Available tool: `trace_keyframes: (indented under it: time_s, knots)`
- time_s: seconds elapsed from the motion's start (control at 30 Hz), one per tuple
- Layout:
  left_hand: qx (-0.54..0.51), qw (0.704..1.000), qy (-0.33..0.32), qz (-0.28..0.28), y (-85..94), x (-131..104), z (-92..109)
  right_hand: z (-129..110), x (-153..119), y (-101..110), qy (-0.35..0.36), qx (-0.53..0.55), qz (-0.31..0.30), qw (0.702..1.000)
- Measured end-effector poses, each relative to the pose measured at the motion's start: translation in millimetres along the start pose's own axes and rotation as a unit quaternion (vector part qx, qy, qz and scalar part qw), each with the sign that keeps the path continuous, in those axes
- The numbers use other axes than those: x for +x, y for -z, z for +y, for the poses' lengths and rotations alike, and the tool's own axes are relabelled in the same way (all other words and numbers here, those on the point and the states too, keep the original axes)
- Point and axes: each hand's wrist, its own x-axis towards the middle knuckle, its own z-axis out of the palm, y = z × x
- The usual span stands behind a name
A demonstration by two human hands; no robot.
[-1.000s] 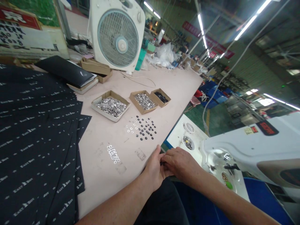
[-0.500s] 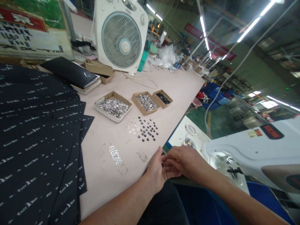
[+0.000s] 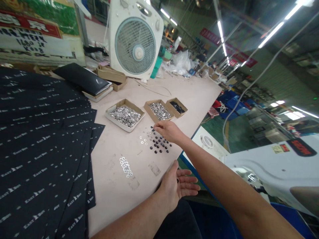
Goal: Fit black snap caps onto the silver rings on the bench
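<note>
My right hand (image 3: 168,131) reaches over the table with its fingertips pinched together at the far edge of a scatter of black snap caps (image 3: 159,142); what is between the tips is hidden. Low at the table's edge, my left hand (image 3: 175,186) lies palm up with fingers stretched out. A small dark round piece (image 3: 177,181) shows on its palm. Left of the black caps lie a few loose silver snap rings (image 3: 142,142). Nearer me, several silver rings (image 3: 126,167) are laid close together in rows.
Cardboard trays hold silver snap parts (image 3: 126,116), more silver parts (image 3: 160,111) and black pieces (image 3: 178,107). Dark printed fabric (image 3: 45,149) covers the left side. A fan (image 3: 137,43) stands behind, beside a black notebook (image 3: 82,78). A white machine (image 3: 279,162) is at right.
My right hand has left my left hand and moved forward and left to the black caps. My left hand has opened out its fingers. The view has shifted slightly.
</note>
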Motion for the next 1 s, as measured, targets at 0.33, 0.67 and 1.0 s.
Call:
trace_keyframes:
  time_s: [0.33, 0.67, 1.0]
  knots:
    - [-0.016, 0.999, 0.008, -0.027, 1.4, 5.0, -3.0, -2.7, 26.4, -20.0, -0.025, -0.113, -0.040, 0.992]
    - [-0.007, 0.999, 0.000, -0.033, 2.4, 5.8, -3.0, -3.8, 31.6, -22.4, -0.086, -0.099, 0.002, 0.991]
    - [-0.005, 1.000, 0.000, -0.027, 1.0, 3.2, -2.4, 1.8, 31.1, -18.8, -0.049, -0.066, 0.004, 0.997]
